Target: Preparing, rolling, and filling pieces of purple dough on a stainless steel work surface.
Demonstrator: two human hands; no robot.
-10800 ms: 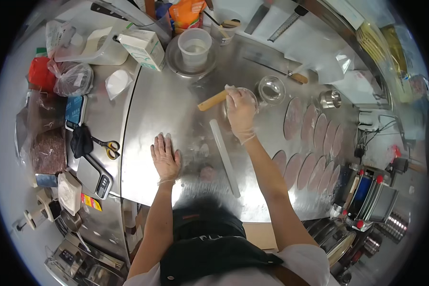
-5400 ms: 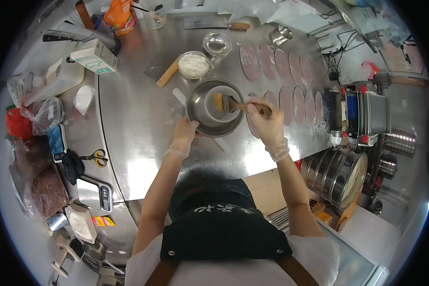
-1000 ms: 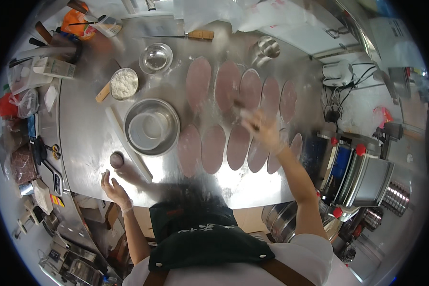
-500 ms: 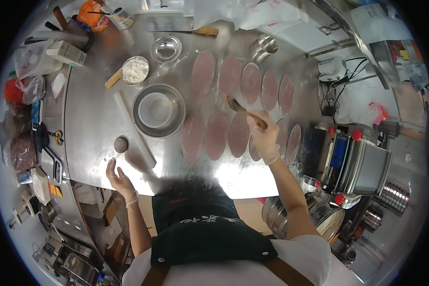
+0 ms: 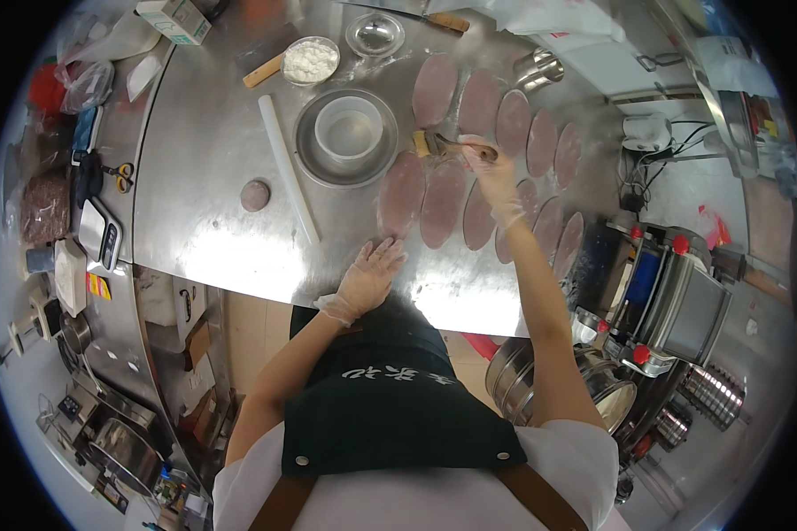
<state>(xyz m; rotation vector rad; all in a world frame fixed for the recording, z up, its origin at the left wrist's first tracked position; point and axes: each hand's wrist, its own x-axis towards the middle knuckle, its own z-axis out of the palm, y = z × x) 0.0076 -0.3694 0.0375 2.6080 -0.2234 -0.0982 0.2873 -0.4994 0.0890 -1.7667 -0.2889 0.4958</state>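
Observation:
Pinkish oval dough sheets lie in two rows on the steel table, among them the near row's leftmost sheet (image 5: 400, 196) and the far row's leftmost sheet (image 5: 435, 90). My right hand (image 5: 491, 168), in a clear plastic glove, is closed round the handle of a flat brush (image 5: 423, 144). Its pale bristles point left, at the upper ends of the near row's left sheets; whether they touch dough I cannot tell. Also gloved, my left hand (image 5: 369, 276) has its fingers stretched toward that leftmost sheet's lower end, at or just beside its edge.
Left of the sheets are a steel basin (image 5: 305, 165) holding a smaller tub (image 5: 348, 129), a white rolling pin (image 5: 289, 170) and a dough ball (image 5: 255, 196). Farther back sit a flour bowl (image 5: 311, 61) and a knife (image 5: 449, 21). A roller machine (image 5: 673, 296) stands right.
My left hand has moved right, from near the dough ball to the leftmost near sheet. My right hand has carried the brush left along the rows. The whole view has shifted.

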